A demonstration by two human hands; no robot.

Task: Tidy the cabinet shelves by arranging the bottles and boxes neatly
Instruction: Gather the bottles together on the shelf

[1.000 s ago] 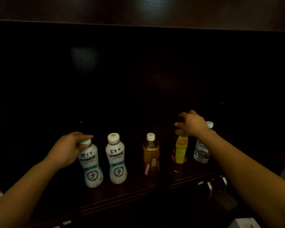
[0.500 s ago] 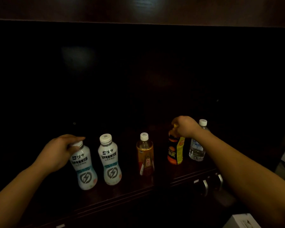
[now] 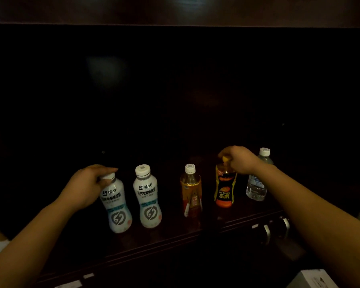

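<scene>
Left hand [image 3: 87, 188] grips leftmost white bottle [image 3: 116, 206] by its cap, right hand [image 3: 240, 160] pinches orange bottle [image 3: 224, 188] cap, probably to align both along shelf [image 3: 170, 228] front edge.

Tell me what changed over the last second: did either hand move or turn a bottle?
The right hand, gripping the Hi-Tiger bottle by its cap, turned it on the spot. Its yellow side faced out before; now the black-and-orange front does. The left hand kept its grip on the leftmost white bottle, which stayed put, as did the second white bottle, the tea bottle and the water bottle.
</scene>
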